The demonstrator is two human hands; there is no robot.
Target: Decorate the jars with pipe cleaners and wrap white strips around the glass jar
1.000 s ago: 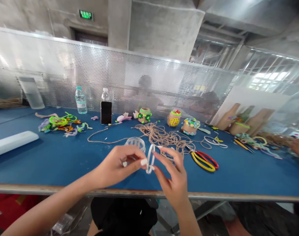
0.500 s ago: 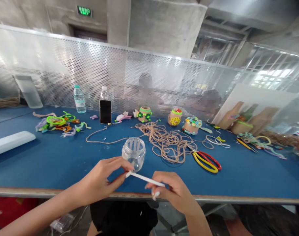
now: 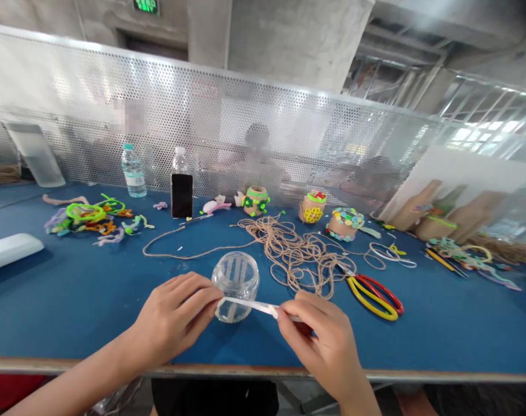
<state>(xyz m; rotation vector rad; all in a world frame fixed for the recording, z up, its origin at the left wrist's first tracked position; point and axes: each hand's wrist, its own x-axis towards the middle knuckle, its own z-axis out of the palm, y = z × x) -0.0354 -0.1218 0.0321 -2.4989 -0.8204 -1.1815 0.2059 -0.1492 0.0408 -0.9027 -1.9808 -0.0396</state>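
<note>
White strip taut (image 3: 249, 306) between both hands (image 3: 174, 318) (image 3: 325, 349)

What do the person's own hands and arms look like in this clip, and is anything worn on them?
The left hand and right hand are bare, with no gloves, rings or watch visible. The left forearm and right forearm show no sleeves. Dark clothing shows below the table edge.

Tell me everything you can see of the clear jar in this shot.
The clear jar is short, round and wide-mouthed, of glass or clear plastic, with no lid on. Pale vertical strips show through its wall. It stands about upright, mouth up, over the blue table near the front edge. Fingers of the left hand touch its left side, and a white strip, held by the right hand, lies across its front.
</note>
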